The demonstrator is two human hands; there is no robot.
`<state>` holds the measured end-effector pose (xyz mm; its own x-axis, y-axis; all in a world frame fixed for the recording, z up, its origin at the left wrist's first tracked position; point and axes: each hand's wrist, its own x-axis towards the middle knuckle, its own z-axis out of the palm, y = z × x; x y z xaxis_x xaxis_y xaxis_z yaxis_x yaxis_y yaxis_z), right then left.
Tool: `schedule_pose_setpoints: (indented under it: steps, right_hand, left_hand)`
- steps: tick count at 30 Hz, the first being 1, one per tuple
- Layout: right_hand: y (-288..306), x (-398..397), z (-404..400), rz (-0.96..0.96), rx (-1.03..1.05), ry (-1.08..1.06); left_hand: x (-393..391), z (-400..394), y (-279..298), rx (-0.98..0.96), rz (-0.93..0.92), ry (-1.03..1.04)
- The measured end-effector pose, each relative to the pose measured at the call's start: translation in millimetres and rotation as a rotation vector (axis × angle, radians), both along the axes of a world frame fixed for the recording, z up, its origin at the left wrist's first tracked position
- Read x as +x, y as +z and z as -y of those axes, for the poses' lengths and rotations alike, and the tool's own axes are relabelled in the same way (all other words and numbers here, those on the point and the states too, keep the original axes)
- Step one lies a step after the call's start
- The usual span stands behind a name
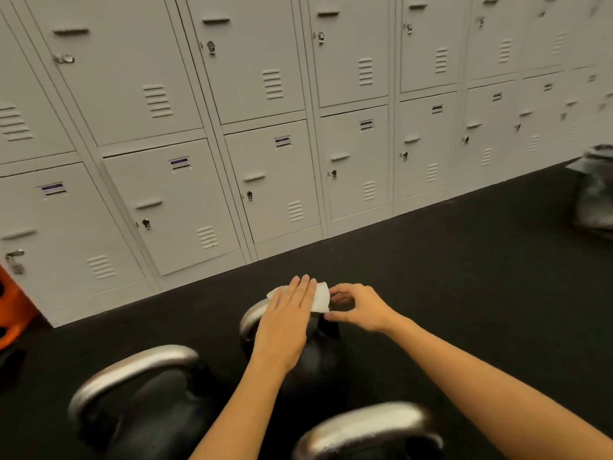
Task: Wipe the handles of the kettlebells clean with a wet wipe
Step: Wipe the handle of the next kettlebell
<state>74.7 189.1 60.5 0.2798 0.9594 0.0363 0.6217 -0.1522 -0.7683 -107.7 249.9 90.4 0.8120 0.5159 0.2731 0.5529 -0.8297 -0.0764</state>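
Left hand (pixel 285 323) is lying flat, fingers straight, pressing the wet wipe (pixel 320 296) onto the handle (pixel 253 315) of the far kettlebell (pixel 311 360), which is standing on the black floor (pixel 464 277) near the lockers (pixel 205 127). Right hand (pixel 356 307) is pinching the wipe's right edge w/ a narrow grip, thumb & fingertips. Judging progress: early to mid, far handle being worked. Handles of the near-left kettlebell (pixel 142 403) & near-right kettlebell (pixel 371 433) have no wipe on them; prob. 2 left to do.
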Motion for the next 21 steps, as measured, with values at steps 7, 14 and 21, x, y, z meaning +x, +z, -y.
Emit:
schedule_pose_setpoints:
  steps: [7,14,21]
  right_hand:
    - [-28.3,-1.3,-0.2,-0.124,0.010,0.025]
    - [-41.9,2.4,-0.6,-0.135,0.022,0.014]
    - [-50.5,1.7,-2.5,-0.190,0.040,-0.022]
  left_hand:
    - [-17.9,-11.4,-14.4,0.031,0.165,0.078]
    - [18.4,6.9,-13.0,0.241,-0.156,-0.227]
    - [-21.8,-19.3,-8.4,0.171,-0.120,-0.135]
